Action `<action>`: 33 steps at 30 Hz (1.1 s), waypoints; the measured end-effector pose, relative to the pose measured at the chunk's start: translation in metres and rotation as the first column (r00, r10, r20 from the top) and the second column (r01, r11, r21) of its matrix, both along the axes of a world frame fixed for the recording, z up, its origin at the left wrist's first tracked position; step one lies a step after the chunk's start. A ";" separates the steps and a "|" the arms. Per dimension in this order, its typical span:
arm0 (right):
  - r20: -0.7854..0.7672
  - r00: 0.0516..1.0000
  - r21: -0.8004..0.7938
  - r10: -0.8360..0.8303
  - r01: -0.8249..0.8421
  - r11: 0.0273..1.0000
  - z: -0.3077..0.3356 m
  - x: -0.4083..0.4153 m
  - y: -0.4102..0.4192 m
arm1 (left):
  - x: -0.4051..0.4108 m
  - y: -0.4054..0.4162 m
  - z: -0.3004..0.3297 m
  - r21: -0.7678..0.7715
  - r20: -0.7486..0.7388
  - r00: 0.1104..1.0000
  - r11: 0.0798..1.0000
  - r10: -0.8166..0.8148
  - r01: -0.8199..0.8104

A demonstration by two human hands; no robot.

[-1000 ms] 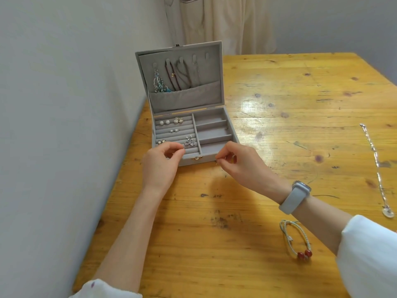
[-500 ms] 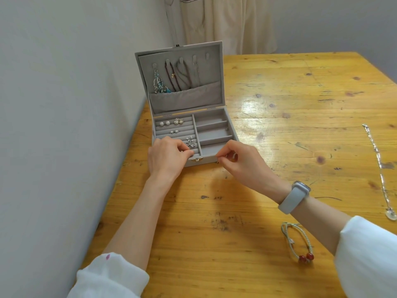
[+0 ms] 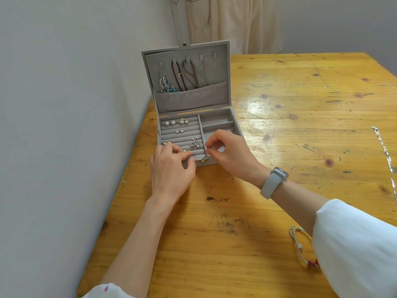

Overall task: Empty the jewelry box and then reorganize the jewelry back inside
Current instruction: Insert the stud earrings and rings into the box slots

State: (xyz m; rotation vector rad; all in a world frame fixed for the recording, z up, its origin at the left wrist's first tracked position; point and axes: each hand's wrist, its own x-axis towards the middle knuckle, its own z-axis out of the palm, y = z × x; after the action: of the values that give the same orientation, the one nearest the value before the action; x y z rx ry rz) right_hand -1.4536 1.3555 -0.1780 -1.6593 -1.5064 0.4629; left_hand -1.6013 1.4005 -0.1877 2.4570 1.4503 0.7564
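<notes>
Both hands, left hand [image 3: 171, 166] and right hand [image 3: 227, 151], pinch small silver pieces over the jewelry box [image 3: 217, 119] front row.

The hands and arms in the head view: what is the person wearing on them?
Both forearms are bare. The right wrist carries a watch with a pale grey band. The right sleeve is loose and white, pushed up. The left sleeve is white too, with a small pink mark. No rings are visible.
</notes>
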 end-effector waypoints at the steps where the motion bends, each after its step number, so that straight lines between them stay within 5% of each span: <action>1: 0.015 1.000 -0.004 0.013 -0.013 1.000 0.000 -0.002 0.004 | -0.001 0.000 -0.001 0.011 -0.002 1.000 1.000 -0.001 0.001; 16: 0.141 0.983 -0.171 0.119 -0.094 0.981 0.002 -0.005 0.020 | -0.006 0.001 -0.009 0.142 -0.048 0.997 0.987 -0.068 0.074; 24: 0.298 0.936 -0.138 0.188 -0.153 0.979 -0.008 -0.003 0.012 | -0.007 -0.004 -0.021 0.215 -0.024 0.999 0.976 -0.040 0.044; 33: 0.284 0.950 -0.047 0.134 -0.125 0.991 -0.013 -0.003 0.007 | -0.007 -0.006 -0.025 0.256 -0.041 0.999 0.966 -0.034 0.044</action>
State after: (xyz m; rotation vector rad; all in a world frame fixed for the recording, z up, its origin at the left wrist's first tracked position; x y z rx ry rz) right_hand -1.4568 1.3627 -0.1907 -1.7116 -1.8369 0.3236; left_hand -1.6086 1.3948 -0.2127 2.6939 1.3889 0.9507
